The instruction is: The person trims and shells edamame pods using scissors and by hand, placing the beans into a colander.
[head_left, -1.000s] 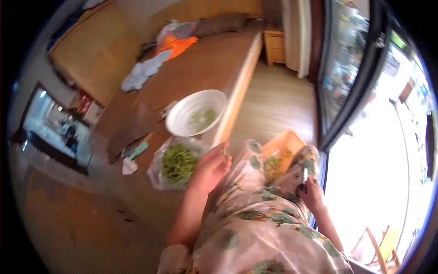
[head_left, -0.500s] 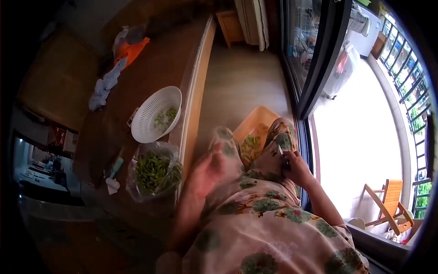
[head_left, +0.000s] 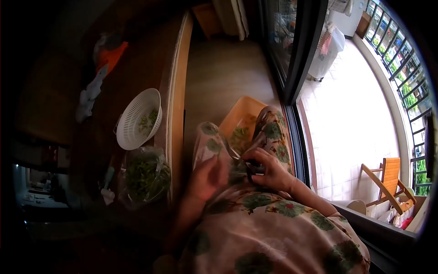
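Note:
My right hand point(head_left: 269, 171) is closed around scissors point(head_left: 251, 170) with dark handles, their pale blades pointing left over my lap. My left hand point(head_left: 210, 176) is close to the blade tips. Its fingers are curled together and blurred, so what they hold is unclear. Beyond my knees, a yellow-orange bin point(head_left: 237, 114) stands on the floor with green scraps inside. To the left, a clear plastic bag point(head_left: 157, 157) holds many green pods point(head_left: 143, 178). Behind it, a white slotted colander point(head_left: 130, 121) contains a few green pieces.
The brown table point(head_left: 137, 68) runs along my left, with crumpled bags point(head_left: 109, 57) farther back. A green-handled tool point(head_left: 109, 176) lies beside the pod bag. At right are a sliding door frame point(head_left: 299, 59), a bright tiled balcony and a wooden folding chair point(head_left: 390, 180).
My right hand has moved left with the scissors, from beside my right knee to near my left hand. My left hand stays over my lap. The view has shifted slightly and darkened.

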`<state>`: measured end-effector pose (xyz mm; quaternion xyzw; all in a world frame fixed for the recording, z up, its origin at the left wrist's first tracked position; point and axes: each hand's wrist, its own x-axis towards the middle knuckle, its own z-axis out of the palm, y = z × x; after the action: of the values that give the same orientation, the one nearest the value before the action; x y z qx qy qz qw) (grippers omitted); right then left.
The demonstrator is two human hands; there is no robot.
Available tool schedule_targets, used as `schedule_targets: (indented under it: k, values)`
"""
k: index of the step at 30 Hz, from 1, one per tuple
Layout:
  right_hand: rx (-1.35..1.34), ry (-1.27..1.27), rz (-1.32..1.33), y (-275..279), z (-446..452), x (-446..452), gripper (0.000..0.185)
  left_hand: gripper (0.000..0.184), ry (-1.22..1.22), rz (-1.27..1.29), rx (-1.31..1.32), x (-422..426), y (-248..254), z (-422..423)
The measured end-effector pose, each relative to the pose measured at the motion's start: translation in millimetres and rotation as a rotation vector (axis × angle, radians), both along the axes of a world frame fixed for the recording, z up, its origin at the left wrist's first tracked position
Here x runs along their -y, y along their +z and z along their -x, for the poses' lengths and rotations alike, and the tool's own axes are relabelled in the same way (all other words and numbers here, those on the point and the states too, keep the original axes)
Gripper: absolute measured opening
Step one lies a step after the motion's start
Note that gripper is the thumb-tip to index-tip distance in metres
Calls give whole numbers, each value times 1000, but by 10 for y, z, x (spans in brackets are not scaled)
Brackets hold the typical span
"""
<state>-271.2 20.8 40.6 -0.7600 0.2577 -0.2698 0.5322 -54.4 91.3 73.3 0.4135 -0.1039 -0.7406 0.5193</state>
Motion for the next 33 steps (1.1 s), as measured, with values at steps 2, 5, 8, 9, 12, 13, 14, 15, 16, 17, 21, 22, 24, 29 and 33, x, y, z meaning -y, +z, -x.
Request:
schedule_targets:
  k: [2,5,8,9,12,13,14,15,16,17,21,22,24,29,33]
  values:
    - [-5,-16,37,-65,7,-7,46,31,-108,0,-249,-3,-94,-69]
    - [63,8,78,-34,7,9,44,32,-212,-48,-445,-20,-178,-73]
    - [146,89,108,16,-11,36,46,33,-268,-45,-568,-8,-218,-48]
    - [152,86,95,16,-22,26,45,34,-283,-30,-609,-3,-229,-48]
    - [167,76,52,15,-42,-6,45,34,-325,-43,-656,-7,-245,-36]
    - [171,75,37,22,-48,-6,45,34,-334,-50,-658,-1,-249,-37]
    - [175,75,22,19,-51,-12,45,34,-342,-58,-660,-1,-261,-41]
    - [165,78,26,13,-47,-14,45,34,-351,-65,-662,-3,-271,-45]
    - [155,82,32,8,-37,-12,45,35,-350,-82,-666,-5,-277,-48]
    - [143,86,38,5,-33,-11,45,36,-349,-98,-671,-7,-282,-51]
    - [154,63,-55,-36,-54,-37,44,40,-317,-57,-505,6,-297,-23]
    - [147,44,-78,-10,-63,-49,43,36,-219,-73,-396,1,-266,20]
    - [119,-1,-87,7,-69,-54,42,33,-26,-102,-176,-14,-184,124]
    - [114,-56,-123,-28,-83,-75,43,21,98,174,234,-33,-163,204]
    - [128,1,-157,-85,-122,-136,43,17,147,133,326,-38,-225,143]
